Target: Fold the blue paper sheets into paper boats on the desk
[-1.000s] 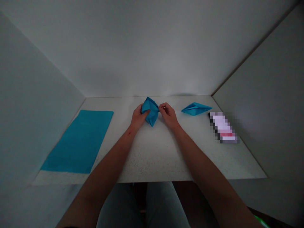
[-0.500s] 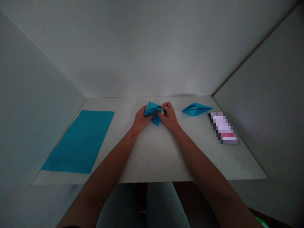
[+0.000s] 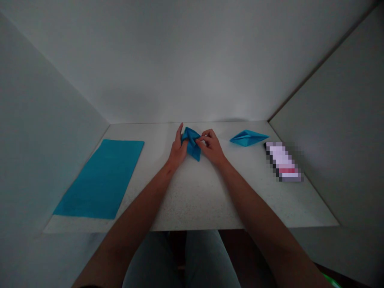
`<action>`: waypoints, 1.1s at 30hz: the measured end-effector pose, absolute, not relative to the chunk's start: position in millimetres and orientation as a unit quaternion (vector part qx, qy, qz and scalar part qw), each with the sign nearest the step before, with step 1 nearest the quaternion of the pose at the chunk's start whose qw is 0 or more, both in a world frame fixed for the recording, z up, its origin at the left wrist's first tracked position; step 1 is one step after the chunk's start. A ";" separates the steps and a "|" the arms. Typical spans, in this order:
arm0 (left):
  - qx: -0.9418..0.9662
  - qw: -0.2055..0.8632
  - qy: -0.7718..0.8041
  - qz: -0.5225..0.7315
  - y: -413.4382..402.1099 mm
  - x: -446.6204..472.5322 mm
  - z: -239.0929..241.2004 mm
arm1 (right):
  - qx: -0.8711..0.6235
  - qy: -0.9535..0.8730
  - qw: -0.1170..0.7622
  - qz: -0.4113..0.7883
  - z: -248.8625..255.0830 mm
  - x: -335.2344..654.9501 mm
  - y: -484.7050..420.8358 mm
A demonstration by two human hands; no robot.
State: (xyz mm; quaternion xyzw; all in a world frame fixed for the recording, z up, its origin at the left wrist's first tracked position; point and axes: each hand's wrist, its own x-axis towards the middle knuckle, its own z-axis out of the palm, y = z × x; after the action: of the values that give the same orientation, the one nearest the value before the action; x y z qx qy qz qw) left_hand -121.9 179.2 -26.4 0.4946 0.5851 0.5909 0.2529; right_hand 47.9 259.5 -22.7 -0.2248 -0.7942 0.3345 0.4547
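Since the earlier frame, the left hand (image 3: 178,151) has opened out of its wrap around the paper: its palm now stands on edge with one digit (image 3: 181,129) raised straight up, and the folded blue paper (image 3: 192,144) rests against its inner side rather than sitting clasped in it. The right hand (image 3: 211,147) stays low and close, its fingers (image 3: 204,138) curled in and pinching the paper's right side near the middle. Both forearms run up and inward from the bottom corners of the view, converging on the paper. The paper is held just above the back half of the white speckled surface (image 3: 195,200), midway across it and between the two hands. Its long axis tilts from upper left to lower right, with a narrow point aimed down and right, toward the person. To the right, apart from the hands, lies a folded paper boat (image 3: 249,138), its long axis nearly level across the view. A flat blue sheet (image 3: 99,180) lies far left, slanting, and a pixelated object (image 3: 283,162) too blurred to identify lies far right.
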 end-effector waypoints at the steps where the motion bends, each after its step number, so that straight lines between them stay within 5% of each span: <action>1: 0.504 0.274 0.560 0.598 180.1 -121.9 -28.1 | -0.219 -0.798 0.451 0.336 -22.7 47.4 259.1; 16: 0.664 0.183 0.509 0.516 167.2 -114.4 -13.8 | -0.265 -0.759 0.406 0.435 -11.9 48.7 250.0; 33: 0.652 0.158 0.552 0.495 170.0 -112.8 -20.9 | -0.257 -0.714 0.468 0.454 -6.6 47.1 251.8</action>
State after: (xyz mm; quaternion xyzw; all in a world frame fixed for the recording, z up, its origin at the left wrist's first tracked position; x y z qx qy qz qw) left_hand -112.8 170.0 -20.9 0.6520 0.5517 0.4954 0.1583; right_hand 47.1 251.8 -6.6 -0.2568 -0.7136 0.4537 0.4679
